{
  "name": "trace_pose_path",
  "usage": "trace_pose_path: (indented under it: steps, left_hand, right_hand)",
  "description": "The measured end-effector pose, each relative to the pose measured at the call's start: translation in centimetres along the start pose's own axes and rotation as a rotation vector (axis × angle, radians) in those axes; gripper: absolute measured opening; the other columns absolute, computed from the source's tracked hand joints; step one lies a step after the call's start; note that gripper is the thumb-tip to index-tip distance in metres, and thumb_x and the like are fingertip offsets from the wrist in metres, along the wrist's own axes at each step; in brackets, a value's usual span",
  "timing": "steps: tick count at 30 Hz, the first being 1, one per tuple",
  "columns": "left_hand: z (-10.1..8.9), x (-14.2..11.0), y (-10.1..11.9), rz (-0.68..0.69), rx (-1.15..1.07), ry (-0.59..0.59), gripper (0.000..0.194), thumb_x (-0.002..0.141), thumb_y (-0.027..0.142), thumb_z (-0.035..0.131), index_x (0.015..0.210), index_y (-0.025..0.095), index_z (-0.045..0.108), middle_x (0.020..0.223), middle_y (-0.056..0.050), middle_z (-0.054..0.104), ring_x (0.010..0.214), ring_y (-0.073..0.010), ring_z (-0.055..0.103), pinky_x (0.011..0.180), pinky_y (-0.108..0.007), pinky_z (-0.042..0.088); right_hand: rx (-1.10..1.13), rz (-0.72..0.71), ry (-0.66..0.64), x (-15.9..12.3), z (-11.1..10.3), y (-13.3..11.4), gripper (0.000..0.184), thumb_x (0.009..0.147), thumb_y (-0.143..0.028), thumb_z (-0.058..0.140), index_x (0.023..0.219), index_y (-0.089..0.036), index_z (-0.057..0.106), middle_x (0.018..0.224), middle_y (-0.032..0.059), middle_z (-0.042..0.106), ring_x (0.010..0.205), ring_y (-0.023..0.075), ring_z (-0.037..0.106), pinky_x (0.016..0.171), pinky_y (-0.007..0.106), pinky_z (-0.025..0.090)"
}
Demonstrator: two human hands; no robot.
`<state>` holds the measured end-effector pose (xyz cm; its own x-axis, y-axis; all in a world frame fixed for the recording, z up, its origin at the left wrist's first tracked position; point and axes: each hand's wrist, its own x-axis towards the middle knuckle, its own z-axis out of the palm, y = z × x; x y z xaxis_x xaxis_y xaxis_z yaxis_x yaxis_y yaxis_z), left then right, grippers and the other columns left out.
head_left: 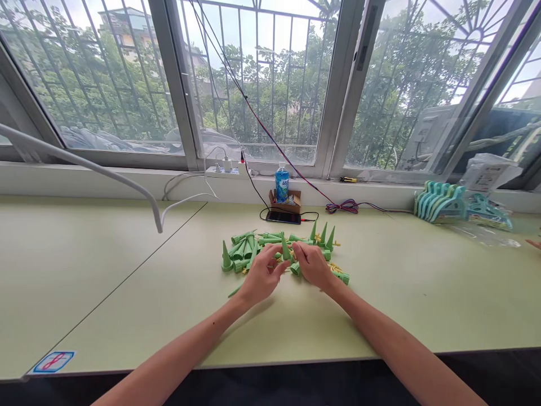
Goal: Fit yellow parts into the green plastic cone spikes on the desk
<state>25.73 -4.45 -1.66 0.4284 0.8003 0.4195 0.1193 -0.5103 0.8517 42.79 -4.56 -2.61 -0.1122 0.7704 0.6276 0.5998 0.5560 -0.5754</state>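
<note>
My left hand (pixel 262 274) curls its fingers and thumb about the base of a green plastic cone (pixel 285 248), which points upward. Close beside it on the right, my right hand (pixel 313 263) has its fingers bent in a pinch; what they hold, if anything, is hidden. Around both hands lies a loose heap of green cone-shaped pieces (pixel 247 247), most on their sides. One upright cone (pixel 226 258) stands at the left of the heap, and several others (pixel 323 234) stand at its back right. Small yellow pieces (pixel 335 267) are scattered among them.
Behind the heap are a phone (pixel 283 217) with cables and a small cardboard box (pixel 291 206) with a blue bottle (pixel 282 183). Coiled wire (pixel 343 207) lies near the wall. Teal hangers (pixel 439 202) stand at the right; another person's fingers (pixel 533 243) show at the right edge.
</note>
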Motion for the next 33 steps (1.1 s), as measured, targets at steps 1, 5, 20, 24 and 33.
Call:
trace_pose_path:
  steps: [1, 5, 20, 24, 33]
  left_hand:
    - [-0.01, 0.02, 0.05, -0.006, -0.004, 0.003, 0.029, 0.088, 0.040, 0.059, 0.110, 0.023, 0.064, 0.106, -0.006, 0.056, 0.054, -0.0071, 0.050, 0.047, -0.022, 0.047]
    - [-0.06, 0.17, 0.19, -0.083, -0.029, 0.045, 0.035, 0.085, 0.044, 0.062, 0.110, 0.020, 0.059, 0.101, -0.006, 0.059, 0.048, -0.0055, 0.049, 0.040, -0.020, 0.043]
    - [-0.46, 0.77, 0.46, -0.419, -0.451, -0.137, 0.062, 0.080, 0.071, 0.053, 0.070, 0.011, 0.062, 0.069, -0.006, 0.061, 0.042, -0.0087, 0.049, 0.034, -0.021, 0.038]
    - [-0.52, 0.77, 0.62, -0.455, -0.495, -0.148, 0.061, 0.077, 0.071, 0.058, 0.072, 0.011, 0.063, 0.071, -0.006, 0.061, 0.043, -0.0079, 0.048, 0.035, -0.021, 0.037]
    - [-0.76, 0.67, 0.37, -0.440, -0.575, -0.146, 0.044, 0.080, 0.056, 0.066, 0.078, 0.012, 0.063, 0.074, -0.004, 0.061, 0.045, -0.0054, 0.046, 0.038, -0.019, 0.036]
  right_hand:
    - [0.007, 0.006, 0.004, 0.00, 0.07, 0.04, 0.045, 0.102, -0.047, 0.028, 0.067, -0.021, 0.041, 0.058, -0.0024, 0.044, 0.052, 0.0126, 0.038, 0.054, 0.026, 0.031]
    - [0.029, 0.020, 0.044, 0.03, 0.21, 0.07, 0.045, 0.101, -0.048, 0.033, 0.066, -0.021, 0.040, 0.057, -0.0038, 0.040, 0.052, 0.0119, 0.035, 0.053, 0.025, 0.029]
    - [0.020, -0.043, 0.089, 0.01, -0.43, -0.64, 0.037, 0.101, -0.039, 0.036, 0.070, -0.020, 0.045, 0.062, -0.0028, 0.044, 0.056, 0.0121, 0.039, 0.057, 0.024, 0.034]
    - [0.019, -0.045, 0.072, 0.03, -0.41, -0.63, 0.037, 0.101, -0.039, 0.036, 0.070, -0.021, 0.043, 0.062, -0.0028, 0.043, 0.057, 0.0122, 0.038, 0.058, 0.024, 0.034]
    - [0.035, -0.038, 0.040, 0.06, -0.45, -0.31, 0.036, 0.100, -0.039, 0.037, 0.070, -0.021, 0.038, 0.060, -0.0047, 0.039, 0.054, 0.0109, 0.034, 0.055, 0.023, 0.030]
